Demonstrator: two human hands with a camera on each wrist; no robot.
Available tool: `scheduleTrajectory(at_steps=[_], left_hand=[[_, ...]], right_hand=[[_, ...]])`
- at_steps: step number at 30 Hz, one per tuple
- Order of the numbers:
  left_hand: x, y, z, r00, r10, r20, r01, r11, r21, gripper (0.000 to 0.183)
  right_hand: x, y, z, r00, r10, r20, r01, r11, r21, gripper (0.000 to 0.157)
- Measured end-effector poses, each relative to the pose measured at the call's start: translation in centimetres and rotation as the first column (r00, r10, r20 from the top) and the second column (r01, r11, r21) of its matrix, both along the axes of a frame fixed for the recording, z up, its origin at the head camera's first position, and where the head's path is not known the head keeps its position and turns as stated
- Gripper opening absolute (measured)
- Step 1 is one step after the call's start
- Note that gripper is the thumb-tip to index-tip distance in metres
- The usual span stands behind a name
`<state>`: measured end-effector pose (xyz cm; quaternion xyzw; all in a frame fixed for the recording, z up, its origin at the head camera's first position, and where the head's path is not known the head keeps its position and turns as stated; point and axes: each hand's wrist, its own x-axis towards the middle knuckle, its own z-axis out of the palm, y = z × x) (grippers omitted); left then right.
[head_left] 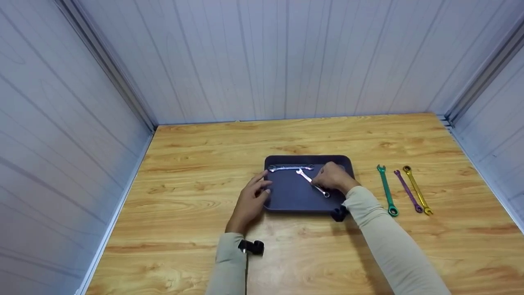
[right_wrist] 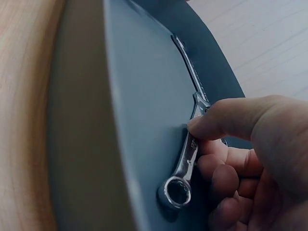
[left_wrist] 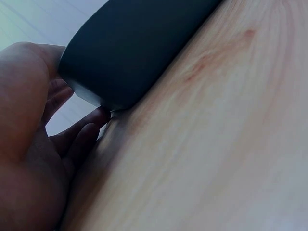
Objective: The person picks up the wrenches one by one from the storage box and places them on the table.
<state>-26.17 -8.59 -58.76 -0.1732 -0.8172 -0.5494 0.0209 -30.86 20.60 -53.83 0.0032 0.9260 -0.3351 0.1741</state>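
My right hand (head_left: 332, 177) pinches a small silver combination wrench (head_left: 305, 176) between thumb and fingers, over the dark tray (head_left: 286, 203). In the right wrist view the wrench's ring end (right_wrist: 176, 192) points toward the near side, close over the tray floor. A second silver wrench (head_left: 288, 167) lies along the tray's far wall. At the tray's left side, my left hand (head_left: 250, 203) touches the rim with its fingers spread and fairly straight. The left wrist view has those fingers (left_wrist: 86, 132) at the outside of the tray's corner.
To the right of the tray, a green wrench (head_left: 386, 188), a purple wrench (head_left: 408, 190) and a yellow wrench (head_left: 417, 189) lie side by side on the wooden table (head_left: 184, 176). Pale panel walls (head_left: 262, 61) stand behind the table and at both sides.
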Motion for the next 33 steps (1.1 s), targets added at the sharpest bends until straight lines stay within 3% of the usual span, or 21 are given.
scheduleTrajectory(at_steps=[5,15,33], left_hand=[[-0.1,-0.1,0.0,1.0,0.003,0.009,-0.003,1.0,-0.003,0.027],[-0.1,-0.3,-0.2,1.0,0.008,0.002,-0.008,1.0,-0.003,0.027],[0.1,-0.4,0.1,1.0,0.008,-0.01,-0.008,1.0,-0.019,0.027]], right_hand=[[-0.2,-0.1,-0.1,0.999,0.029,-0.028,-0.029,1.0,0.004,0.026],[0.0,0.3,-0.2,0.999,-0.02,0.048,0.027,0.989,-0.143,0.017],[-0.1,1.5,-0.3,0.999,-0.023,0.039,0.034,0.955,-0.293,0.012]])
